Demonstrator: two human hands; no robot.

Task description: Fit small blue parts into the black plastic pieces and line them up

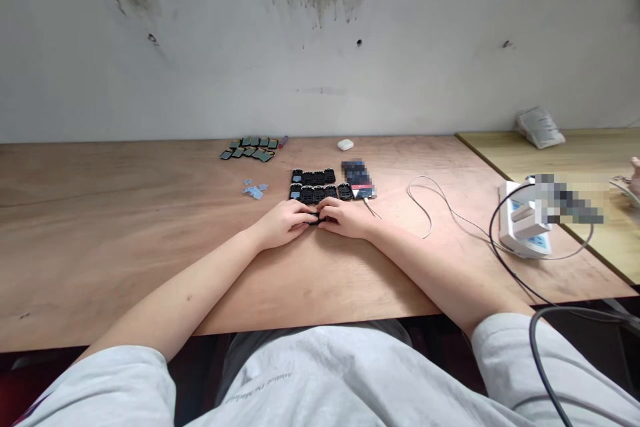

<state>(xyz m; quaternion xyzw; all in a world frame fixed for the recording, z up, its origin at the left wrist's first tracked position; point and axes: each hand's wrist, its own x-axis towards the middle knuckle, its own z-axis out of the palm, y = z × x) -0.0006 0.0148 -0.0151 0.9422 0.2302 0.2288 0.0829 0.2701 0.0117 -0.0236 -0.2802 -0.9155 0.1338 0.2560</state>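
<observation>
My left hand (283, 223) and my right hand (345, 218) meet over the wooden table, fingers closed on a small black plastic housing (315, 219) between them. Most of that piece is hidden by my fingertips. Just beyond, two rows of similar black housings (313, 177) lie side by side, with a light blue-grey pad in the leftmost of each row. To the left is a loose pile of small pale blue pads (255, 191). Farther back, several small boards with grey-green screens (250, 148) lie in two rows.
A phone (358, 179) with a white cable (431, 180) lies right of the housings. Behind it sits a white earbud case (345, 145). A white power strip (520, 220) with plugs and a black cable stands on the right. At the far right edge shows another person's hand (635, 177).
</observation>
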